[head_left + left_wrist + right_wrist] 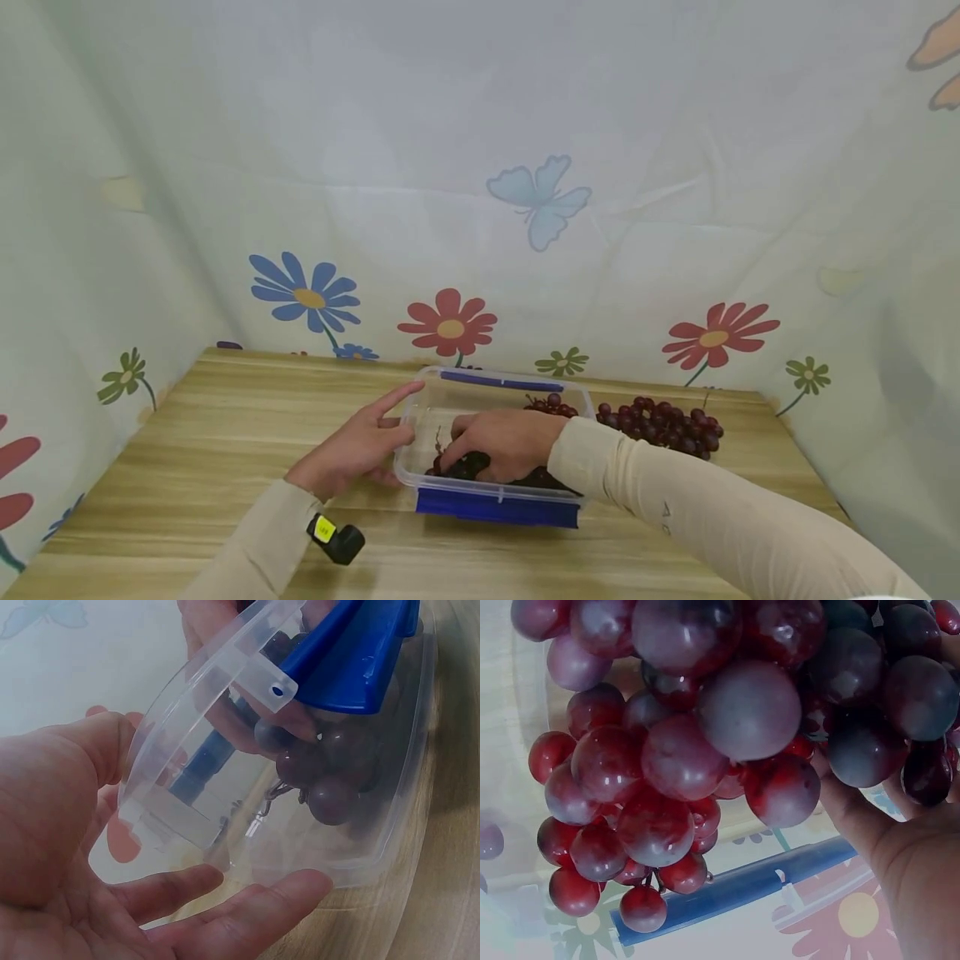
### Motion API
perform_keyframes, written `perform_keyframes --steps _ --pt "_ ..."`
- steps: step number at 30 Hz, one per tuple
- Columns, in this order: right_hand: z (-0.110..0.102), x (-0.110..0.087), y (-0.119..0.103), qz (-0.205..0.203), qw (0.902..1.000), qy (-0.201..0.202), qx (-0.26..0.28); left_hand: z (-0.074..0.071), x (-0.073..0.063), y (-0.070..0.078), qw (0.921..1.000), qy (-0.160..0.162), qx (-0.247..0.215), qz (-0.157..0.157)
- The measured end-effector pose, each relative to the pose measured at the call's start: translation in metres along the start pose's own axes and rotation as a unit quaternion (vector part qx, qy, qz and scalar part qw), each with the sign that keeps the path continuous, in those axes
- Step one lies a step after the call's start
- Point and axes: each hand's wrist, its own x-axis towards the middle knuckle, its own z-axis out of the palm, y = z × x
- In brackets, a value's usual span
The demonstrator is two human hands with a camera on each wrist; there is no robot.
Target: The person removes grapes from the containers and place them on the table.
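A clear plastic food container [420, 392] with blue latches stands on the table, holding dark red grapes. My right hand [510, 439] reaches down inside it, its fingers curled over a bunch of dark grapes [471, 465] at the near left. In the right wrist view, the fingers go behind the dark grapes [866, 746], partly hidden by them. My left hand [356, 450] is at the container's left end, fingers spread and fairly straight. In the left wrist view its fingertips [300, 892] lie right at the clear wall, and the thumb is by the rim.
Another bunch of red grapes [663, 425] lies on the wooden table [247, 433] just right of the container. A blue latch [498, 507] hangs down along the near side. Behind the table hangs a cloth printed with flowers and a butterfly [540, 200].
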Motion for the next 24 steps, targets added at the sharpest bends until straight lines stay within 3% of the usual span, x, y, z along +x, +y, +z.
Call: perform_keyframes --steps 12,24 --pt "0.0072 0.0017 0.0059 -0.009 0.9993 -0.027 -0.022 -0.0003 -0.0005 0.0002 1.0000 -0.006 -0.002 0.000" --pt "0.0058 0.0019 0.0013 -0.014 0.9988 0.003 -0.047 -0.0009 -0.0001 -0.0010 0.9999 -0.010 -0.008 0.002"
